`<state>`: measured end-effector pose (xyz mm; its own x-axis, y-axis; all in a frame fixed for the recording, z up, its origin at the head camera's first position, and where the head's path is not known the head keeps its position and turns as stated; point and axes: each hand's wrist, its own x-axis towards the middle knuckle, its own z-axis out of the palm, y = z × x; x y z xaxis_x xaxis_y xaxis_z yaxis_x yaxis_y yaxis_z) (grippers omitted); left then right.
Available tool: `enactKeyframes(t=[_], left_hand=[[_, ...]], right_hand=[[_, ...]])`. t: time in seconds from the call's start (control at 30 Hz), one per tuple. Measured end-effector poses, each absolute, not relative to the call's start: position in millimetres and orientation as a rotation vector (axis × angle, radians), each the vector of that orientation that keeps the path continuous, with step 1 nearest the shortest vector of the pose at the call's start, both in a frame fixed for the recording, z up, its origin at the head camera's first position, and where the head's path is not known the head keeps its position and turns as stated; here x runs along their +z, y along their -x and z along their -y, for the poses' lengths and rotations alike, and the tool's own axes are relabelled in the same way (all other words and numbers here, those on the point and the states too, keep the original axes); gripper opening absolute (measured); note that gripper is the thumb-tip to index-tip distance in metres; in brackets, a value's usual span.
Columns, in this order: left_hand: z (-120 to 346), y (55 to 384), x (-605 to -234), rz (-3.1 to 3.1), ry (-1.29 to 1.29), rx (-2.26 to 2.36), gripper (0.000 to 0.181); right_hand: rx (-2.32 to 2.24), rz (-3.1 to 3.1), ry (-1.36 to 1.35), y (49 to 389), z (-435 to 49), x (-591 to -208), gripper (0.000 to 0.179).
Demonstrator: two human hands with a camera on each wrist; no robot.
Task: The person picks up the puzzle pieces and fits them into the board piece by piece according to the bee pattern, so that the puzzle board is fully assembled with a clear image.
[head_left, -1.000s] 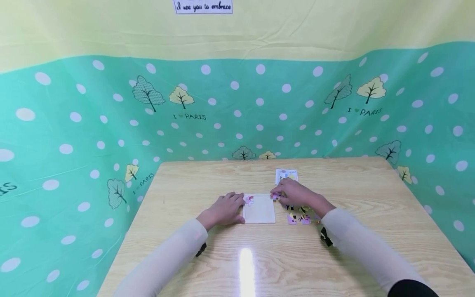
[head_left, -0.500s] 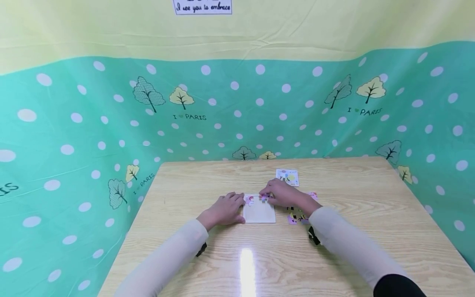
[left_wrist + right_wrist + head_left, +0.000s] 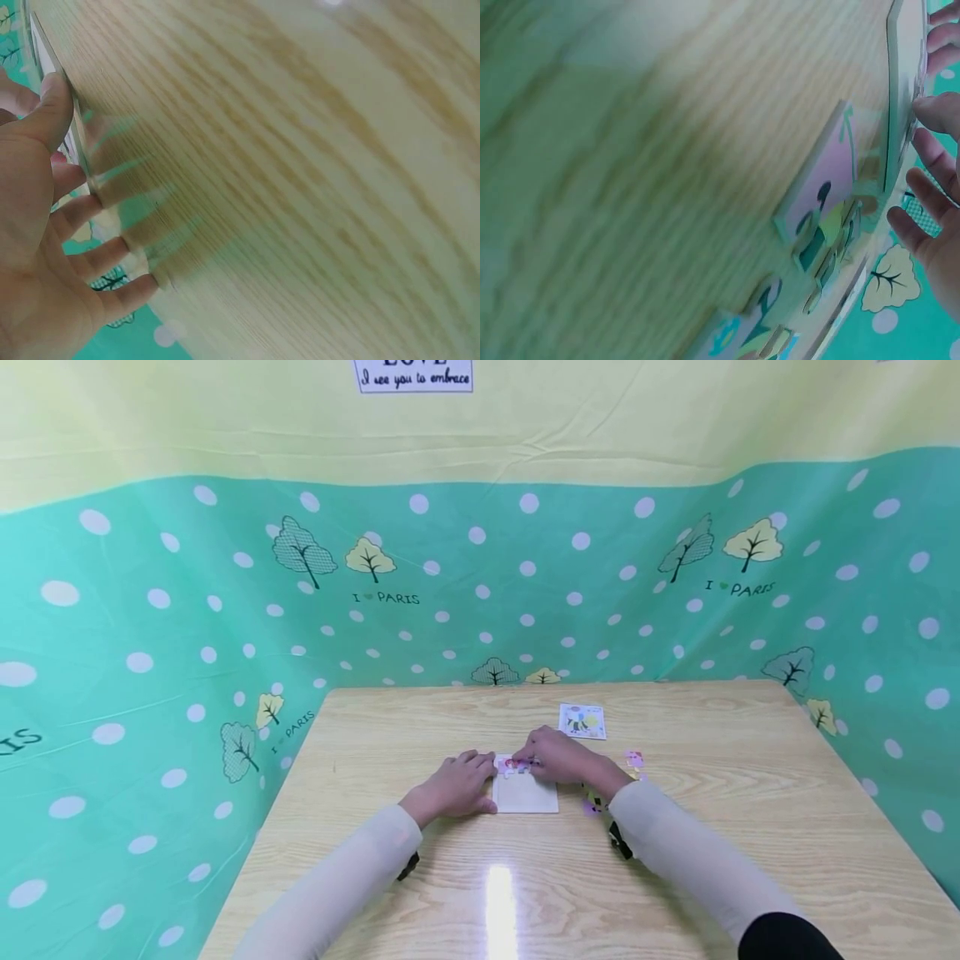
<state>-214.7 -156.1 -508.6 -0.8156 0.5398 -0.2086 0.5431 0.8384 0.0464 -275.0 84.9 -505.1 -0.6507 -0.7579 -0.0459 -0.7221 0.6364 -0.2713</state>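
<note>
A square white puzzle board (image 3: pixel 525 797) lies at the table's middle, with a pink jigsaw piece (image 3: pixel 504 769) in its top left corner. My left hand (image 3: pixel 456 787) rests along the board's left edge, thumb at the lower corner and fingers near the upper one. In the left wrist view, the left fingers (image 3: pixel 112 257) are spread and fairly straight. Over the board's top edge, my right hand (image 3: pixel 557 757) pinches a second jigsaw piece (image 3: pixel 524 767) beside the first; the hand partly hides it. The right thumb (image 3: pixel 936 112) touches the board's surface in the right wrist view.
Loose jigsaw pieces (image 3: pixel 634 759) lie right of the board, partly under my right forearm; more pieces (image 3: pixel 825 180) show in the right wrist view. A picture card (image 3: pixel 582 722) with a bee lies behind them. A dotted green curtain (image 3: pixel 480 577) hangs behind the wooden table (image 3: pixel 405 718).
My right hand has carried a jigsaw piece leftward from the board's top right corner to beside the first piece. The picture card is uncovered. My left hand stays in place.
</note>
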Motion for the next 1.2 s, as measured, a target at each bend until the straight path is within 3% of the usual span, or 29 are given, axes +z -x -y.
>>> enactKeyframes(t=[0.83,1.2], left_hand=[[156,214,-506,-2.81,-0.825,-0.029,0.073],[156,214,-507,-2.799,-0.821,-0.01,0.074]], right_hand=[[-0.187,-2.777,1.328,273,-79,-508,0.029],[-0.334,-2.748,1.308,273,-94,-502,0.024]])
